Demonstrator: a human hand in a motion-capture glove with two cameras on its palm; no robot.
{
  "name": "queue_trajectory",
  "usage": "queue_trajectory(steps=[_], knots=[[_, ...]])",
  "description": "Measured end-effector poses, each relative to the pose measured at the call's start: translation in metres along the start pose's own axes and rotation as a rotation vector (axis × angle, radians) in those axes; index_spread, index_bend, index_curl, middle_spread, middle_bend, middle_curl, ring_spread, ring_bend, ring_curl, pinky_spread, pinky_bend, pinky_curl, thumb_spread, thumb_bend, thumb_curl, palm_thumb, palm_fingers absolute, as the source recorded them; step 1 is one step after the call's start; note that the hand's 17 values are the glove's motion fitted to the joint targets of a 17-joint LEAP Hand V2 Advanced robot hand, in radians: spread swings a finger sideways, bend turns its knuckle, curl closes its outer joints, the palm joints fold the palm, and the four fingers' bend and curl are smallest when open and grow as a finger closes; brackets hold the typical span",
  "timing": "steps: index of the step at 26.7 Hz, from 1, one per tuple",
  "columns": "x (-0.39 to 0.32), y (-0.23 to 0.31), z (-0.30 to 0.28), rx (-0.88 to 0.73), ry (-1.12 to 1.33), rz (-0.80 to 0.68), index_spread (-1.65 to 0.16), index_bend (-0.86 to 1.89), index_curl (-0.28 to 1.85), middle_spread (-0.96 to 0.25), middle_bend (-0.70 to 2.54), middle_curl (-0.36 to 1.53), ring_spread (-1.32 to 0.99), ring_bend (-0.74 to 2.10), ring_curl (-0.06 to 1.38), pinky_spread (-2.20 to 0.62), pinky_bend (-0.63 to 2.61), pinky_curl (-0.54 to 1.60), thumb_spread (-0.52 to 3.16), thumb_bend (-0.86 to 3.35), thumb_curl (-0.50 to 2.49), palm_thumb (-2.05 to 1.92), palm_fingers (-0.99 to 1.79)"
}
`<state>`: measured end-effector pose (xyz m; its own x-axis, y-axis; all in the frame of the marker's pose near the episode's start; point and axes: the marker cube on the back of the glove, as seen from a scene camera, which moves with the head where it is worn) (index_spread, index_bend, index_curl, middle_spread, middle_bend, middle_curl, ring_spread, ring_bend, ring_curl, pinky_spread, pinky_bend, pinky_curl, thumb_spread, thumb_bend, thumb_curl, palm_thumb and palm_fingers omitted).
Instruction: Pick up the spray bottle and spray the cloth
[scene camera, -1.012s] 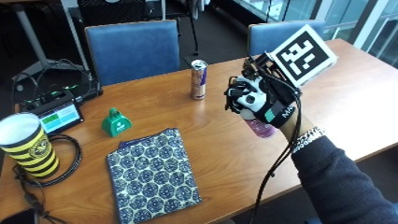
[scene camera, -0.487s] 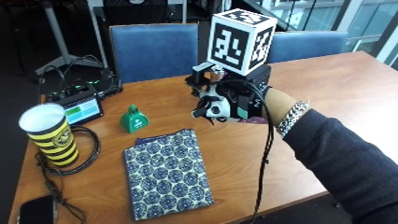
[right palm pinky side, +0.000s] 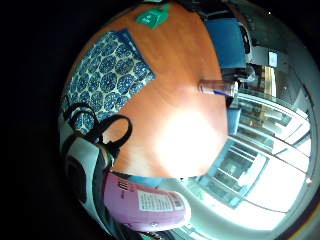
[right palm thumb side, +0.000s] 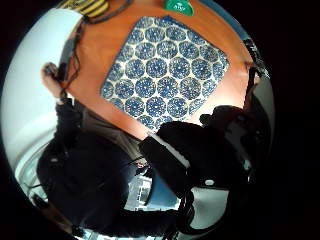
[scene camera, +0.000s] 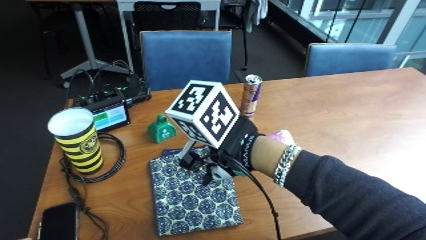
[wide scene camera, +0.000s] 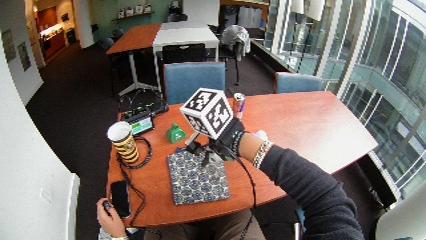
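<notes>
Your gloved right hand (scene camera: 233, 150) is up off the bench (scene camera: 346, 115), fingers curled round the pink spray bottle (right palm pinky side: 145, 205), which sits in your palm with only its tip peeking out by your wrist in the outside view. Right below your fingers lies the blue patterned cloth (scene camera: 193, 197), flat on the wood. Just past it, the small green bell (scene camera: 160, 131); farther off behind your hand, the slim can (scene camera: 251, 95). Well off beyond the cloth stands the yellow-and-black striped cup (scene camera: 75, 140).
</notes>
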<state>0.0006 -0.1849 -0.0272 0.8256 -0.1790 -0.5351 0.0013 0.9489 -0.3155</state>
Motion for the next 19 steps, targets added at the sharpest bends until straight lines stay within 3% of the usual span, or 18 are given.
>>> queue_trajectory(steps=[7,19], knots=[[-0.013,0.009,0.028,-0.085,0.139,0.055,-0.28,0.44,0.58,-0.2,0.79,0.56,-0.19,0.73,0.45,-0.33,0.48,0.4,1.13,-0.02,0.23,0.32,1.43],[-0.006,0.016,0.036,-0.101,0.067,0.055,-0.27,0.43,0.58,-0.2,0.79,0.56,-0.19,0.74,0.45,-0.33,0.47,0.4,1.14,-0.02,0.23,0.31,1.43]])
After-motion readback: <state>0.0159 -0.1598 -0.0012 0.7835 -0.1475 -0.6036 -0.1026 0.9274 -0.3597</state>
